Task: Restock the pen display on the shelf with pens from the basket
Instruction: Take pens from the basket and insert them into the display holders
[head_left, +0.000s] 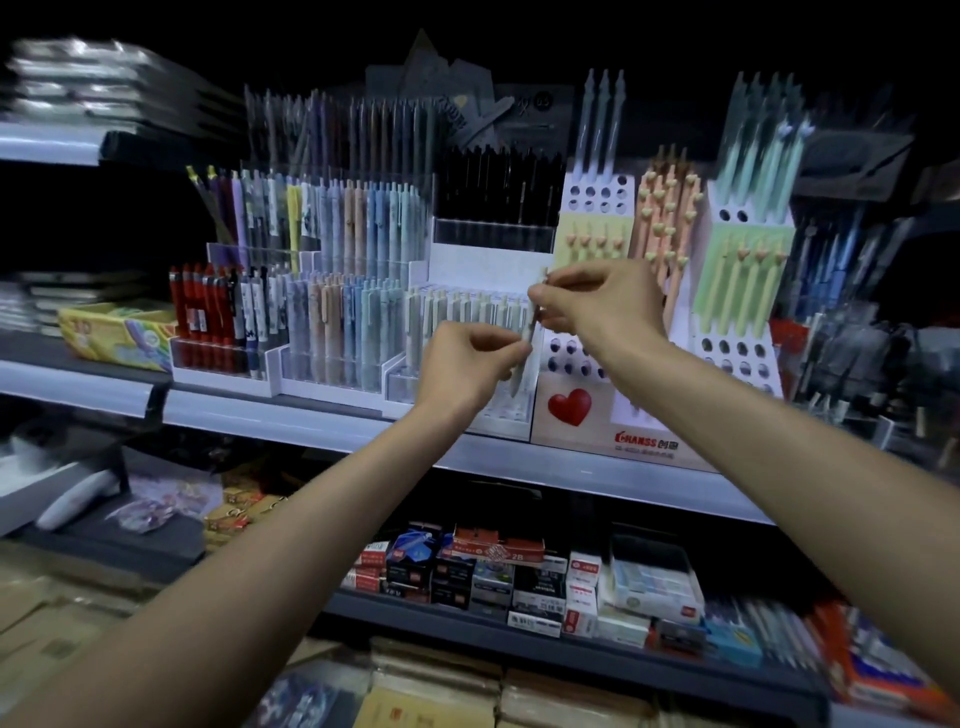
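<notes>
Pale pen (531, 326) tilted before display (501, 418) on shelf (311, 422) | left hand (467, 364) pinches its lower barrel, right hand (597, 306) pinches its top | advice: guide tip down into a free slot, release top last | basket unseen

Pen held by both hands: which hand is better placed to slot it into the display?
Probably the right hand: it pinches the pen near its top, so it can lower it. The left hand pinches mid-barrel, closer to the display.
</notes>
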